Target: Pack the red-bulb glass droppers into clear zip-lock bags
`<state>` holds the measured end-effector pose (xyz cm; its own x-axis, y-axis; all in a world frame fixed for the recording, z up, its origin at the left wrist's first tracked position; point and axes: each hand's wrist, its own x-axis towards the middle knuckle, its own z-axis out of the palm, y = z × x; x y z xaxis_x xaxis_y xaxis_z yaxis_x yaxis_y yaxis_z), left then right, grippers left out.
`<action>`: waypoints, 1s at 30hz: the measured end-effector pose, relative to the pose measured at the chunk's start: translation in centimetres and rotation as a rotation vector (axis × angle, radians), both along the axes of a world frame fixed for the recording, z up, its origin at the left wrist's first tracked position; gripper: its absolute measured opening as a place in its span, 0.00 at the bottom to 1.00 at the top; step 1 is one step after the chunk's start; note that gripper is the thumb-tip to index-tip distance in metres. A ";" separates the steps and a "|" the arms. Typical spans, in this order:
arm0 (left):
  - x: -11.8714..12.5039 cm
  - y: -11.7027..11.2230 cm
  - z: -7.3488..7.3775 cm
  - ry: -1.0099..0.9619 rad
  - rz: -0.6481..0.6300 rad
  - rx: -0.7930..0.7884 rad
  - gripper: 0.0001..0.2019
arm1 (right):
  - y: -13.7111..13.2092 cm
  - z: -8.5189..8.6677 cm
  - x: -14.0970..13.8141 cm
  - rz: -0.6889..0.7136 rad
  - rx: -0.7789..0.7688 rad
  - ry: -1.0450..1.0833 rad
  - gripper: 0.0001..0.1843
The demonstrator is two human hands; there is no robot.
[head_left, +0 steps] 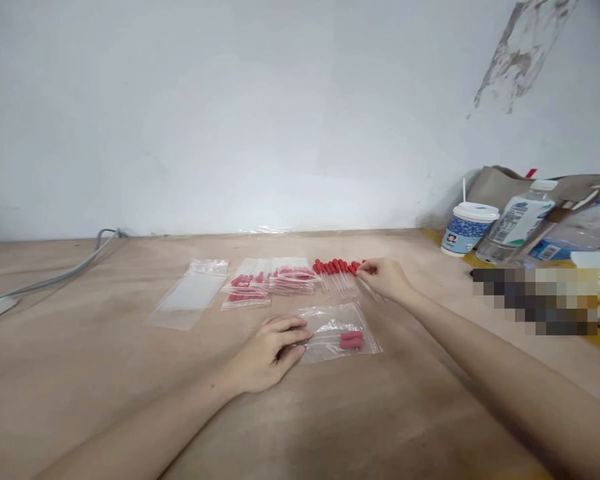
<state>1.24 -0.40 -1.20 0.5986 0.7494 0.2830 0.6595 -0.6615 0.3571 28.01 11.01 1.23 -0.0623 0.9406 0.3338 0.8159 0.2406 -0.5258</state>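
Droppers with red bulbs (336,267) lie in a row on the desk (105,360) in the head view, right of filled bags (293,280). The right hand (387,279), fingertips together, is at the row's right end, its grip unclear. The left hand (267,353), loosely open, rests on the edge of a clear bag (325,313) containing red pieces (351,340).

Left hand (267,353) on bag (330,323), red droppers (335,267) beyond

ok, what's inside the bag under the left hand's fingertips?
Red bulbs show through the bag, with what look like thin clear stems running left. The left hand covers part of the bag's left end; anything there can't be seen.
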 end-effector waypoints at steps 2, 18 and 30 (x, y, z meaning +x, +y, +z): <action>0.0 0.0 0.1 0.006 0.004 -0.015 0.15 | 1.3 0.0 -1.0 -0.037 -0.013 -0.056 0.10; 0.2 0.0 0.2 -0.022 0.004 -0.027 0.15 | 3.3 -0.1 -5.8 -0.112 -0.162 -0.285 0.10; -0.1 0.6 0.4 -0.043 -0.071 -0.096 0.14 | -4.1 -1.4 1.0 0.051 -0.097 0.571 0.34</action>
<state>1.09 0.22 -0.76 0.6403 0.7302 0.2385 0.5947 -0.6677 0.4478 29.05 6.89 -0.20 0.0567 0.9690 0.2405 0.3853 0.2010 -0.9006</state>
